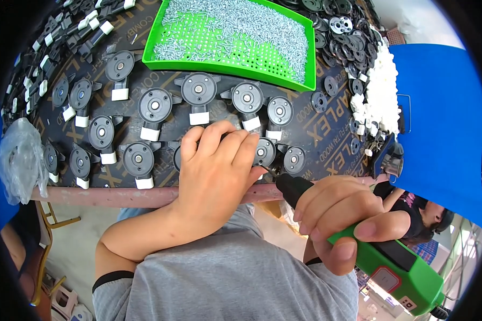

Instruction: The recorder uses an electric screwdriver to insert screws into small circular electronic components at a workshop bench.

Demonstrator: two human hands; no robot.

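Observation:
My right hand (pixel 348 214) is wrapped round a green-and-black electric screwdriver (pixel 396 273), which slants up and left from the lower right. Its thin bit meets the lower edge of a black disc-shaped part (pixel 264 152). Beside that part lies my left hand (pixel 214 166), fingers curled, with thumb and forefinger against its left and lower edges. My palm hides some of the work surface and most of another disc part (pixel 178 157). Similar parts, each with a round disc, side wings and a white end cap, stand in rows, such as this one (pixel 198 90) above my knuckles.
A green perforated tray (pixel 230 67) full of small silver screws stands at the back. Black parts with white caps pile up far left; black discs (pixel 353 48) and white caps (pixel 380 91) heap at the right. A clear plastic bag (pixel 20 160) hangs at the left edge. Another person sits at right.

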